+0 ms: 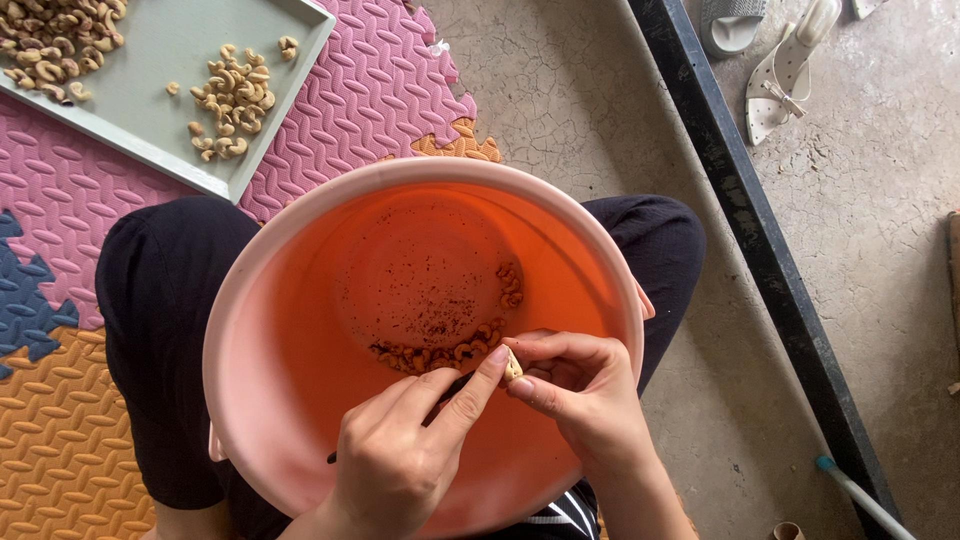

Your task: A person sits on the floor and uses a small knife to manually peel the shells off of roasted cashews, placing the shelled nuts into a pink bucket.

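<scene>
Both hands meet over the pink basin's (250, 300) 5 o'clock rim. The right hand (585, 400) pinches a pale cashew (512, 366); the left hand (400, 455) grips a thin dark tool (440, 395), forefinger touching the nut. More cashews (440, 352) lie inside; a grey tray (170, 60) sits at 11 o'clock.

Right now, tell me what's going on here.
A seated person holds a pink basin on their lap. The right hand pinches a cashew nut while the left hand works a thin dark tool against it. More nuts lie in the basin; pale nuts sit on a grey tray.
</scene>
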